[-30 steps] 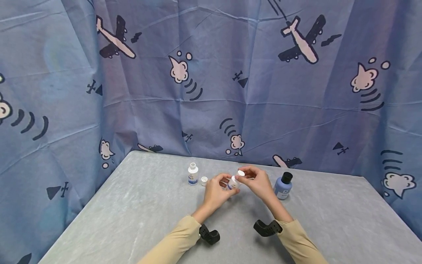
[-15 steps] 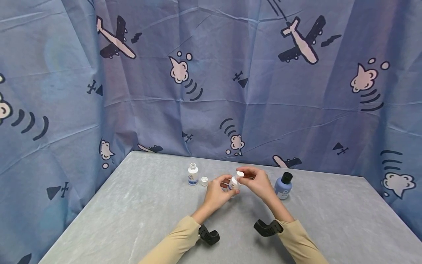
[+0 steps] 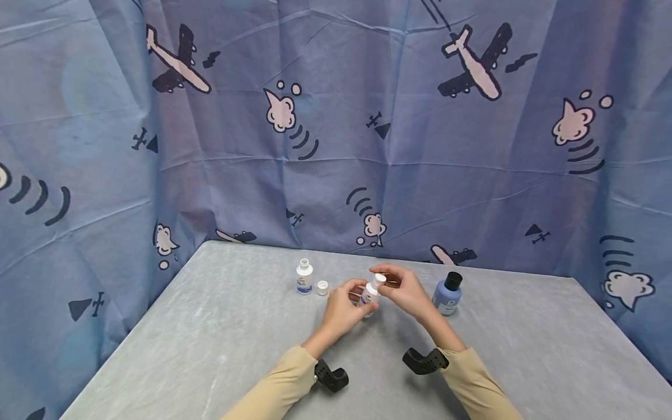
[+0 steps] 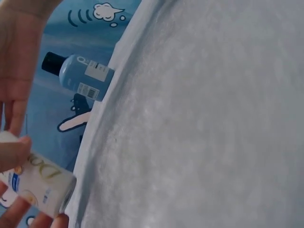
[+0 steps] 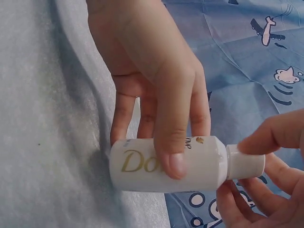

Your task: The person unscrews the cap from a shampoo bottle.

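A printed curtain (image 3: 336, 116) hung behind the table (image 3: 236, 338), over which the left hand (image 3: 343, 306) and right hand (image 3: 409, 291) met. The blue bottle (image 3: 446, 298) stood upright to their right; the held bottle (image 3: 370, 293), slightly tilted between the hands, was grasped by the left; the open bottle (image 3: 304, 279) stood upright to their left. The right pinched the cap (image 5: 249, 164) at the held bottle's neck, and the loose cap (image 3: 322, 288) lay just beside the open bottle.

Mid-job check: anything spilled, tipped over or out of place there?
One oddity: to the left of the left hand, an open white bottle stands upright but uncapped, with a loose white cap beside it. No spill shows around them. Neither the held bottle nor the blue bottle looks odd.
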A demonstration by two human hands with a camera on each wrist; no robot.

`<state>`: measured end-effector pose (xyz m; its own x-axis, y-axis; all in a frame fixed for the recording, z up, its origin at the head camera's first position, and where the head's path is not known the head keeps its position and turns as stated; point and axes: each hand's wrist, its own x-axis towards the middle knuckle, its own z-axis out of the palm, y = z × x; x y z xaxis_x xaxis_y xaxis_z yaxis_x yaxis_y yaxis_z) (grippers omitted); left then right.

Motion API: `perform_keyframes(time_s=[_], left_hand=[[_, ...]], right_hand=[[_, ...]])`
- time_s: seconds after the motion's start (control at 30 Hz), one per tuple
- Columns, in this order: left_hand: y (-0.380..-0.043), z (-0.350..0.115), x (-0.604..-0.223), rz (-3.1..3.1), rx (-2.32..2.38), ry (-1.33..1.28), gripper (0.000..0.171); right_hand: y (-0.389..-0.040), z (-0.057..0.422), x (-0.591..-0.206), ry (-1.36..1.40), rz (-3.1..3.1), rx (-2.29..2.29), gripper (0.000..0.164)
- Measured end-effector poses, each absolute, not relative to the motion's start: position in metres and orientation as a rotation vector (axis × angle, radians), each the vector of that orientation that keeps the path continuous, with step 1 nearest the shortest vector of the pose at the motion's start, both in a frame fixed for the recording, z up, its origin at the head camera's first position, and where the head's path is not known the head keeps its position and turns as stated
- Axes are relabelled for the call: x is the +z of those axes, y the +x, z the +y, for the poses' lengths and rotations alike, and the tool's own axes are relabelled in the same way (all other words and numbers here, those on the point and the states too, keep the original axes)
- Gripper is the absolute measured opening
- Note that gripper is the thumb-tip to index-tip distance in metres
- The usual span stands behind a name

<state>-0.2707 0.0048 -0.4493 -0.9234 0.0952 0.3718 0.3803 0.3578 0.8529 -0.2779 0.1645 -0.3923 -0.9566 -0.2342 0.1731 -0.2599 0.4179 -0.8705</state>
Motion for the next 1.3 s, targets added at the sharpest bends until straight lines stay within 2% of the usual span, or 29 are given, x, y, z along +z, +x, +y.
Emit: perform_keyframes(time_s=[0.17, 0.4, 1.1, 1.3], left_hand=[[-0.2712, 0.0073, -0.4464, -2.361, -1.575, -0.281, 0.043], [-0.2716, 0.0064, -0.4442, -2.350, -1.466, -0.249, 0.042], [-0.2700, 0.0087, -0.4428, -2.364, -1.505, -0.279, 0.041], [-0.2696, 0.0092, -0.4427, -2.376, -1.488, -0.317, 0.041]], right_hand=[[-0.2780, 0.1636, -0.3926, 0.343, -2.626, 1.609, 0.042], [-0.2784, 0.1609, -0.3944, 0.176, -2.647, 1.551, 0.039], [-0.2795, 0.1601, -0.3954, 0.175, -2.626, 1.538, 0.041], [-0.2806, 0.1614, -0.3964, 0.184, -2.624, 1.528, 0.036]])
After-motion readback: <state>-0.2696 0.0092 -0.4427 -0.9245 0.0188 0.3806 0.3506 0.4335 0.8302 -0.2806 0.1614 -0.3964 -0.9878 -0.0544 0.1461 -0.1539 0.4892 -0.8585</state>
